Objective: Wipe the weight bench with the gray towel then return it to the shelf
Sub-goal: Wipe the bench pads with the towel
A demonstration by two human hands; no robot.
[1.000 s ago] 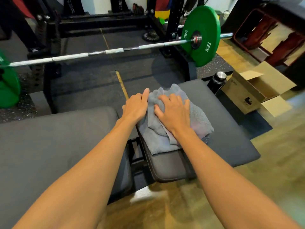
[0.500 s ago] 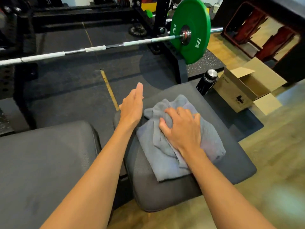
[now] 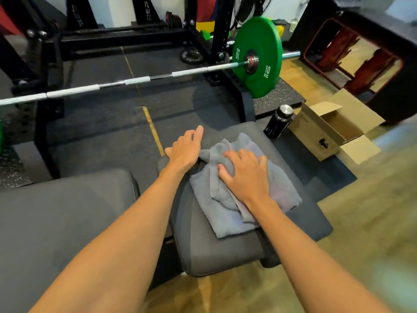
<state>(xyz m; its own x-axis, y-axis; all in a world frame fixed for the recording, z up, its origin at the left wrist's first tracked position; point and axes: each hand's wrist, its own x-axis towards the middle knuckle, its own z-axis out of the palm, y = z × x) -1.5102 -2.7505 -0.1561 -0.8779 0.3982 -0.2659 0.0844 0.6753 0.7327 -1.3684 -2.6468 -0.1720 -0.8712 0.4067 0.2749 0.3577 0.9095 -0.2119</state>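
A crumpled gray towel (image 3: pixel 228 199) lies on the dark seat pad (image 3: pixel 216 254) of the weight bench. My right hand (image 3: pixel 246 177) presses down on the towel's middle, fingers bunched into the cloth. My left hand (image 3: pixel 186 151) rests flat at the pad's far left edge, just beside the towel, fingers apart and holding nothing. The bench's long back pad (image 3: pixel 56 222) stretches out to the left, separated from the seat pad by a gap.
A barbell (image 3: pixel 135 81) with a green 10 kg plate (image 3: pixel 257 57) hangs across the black rack beyond the bench. A black bottle (image 3: pixel 278 122) and an open cardboard box (image 3: pixel 331 129) stand on the floor at the right. Wooden floor lies near me.
My left hand came off the towel and settled at the pad's left edge. My right hand has slid the towel a little across the seat pad. The view shifted.
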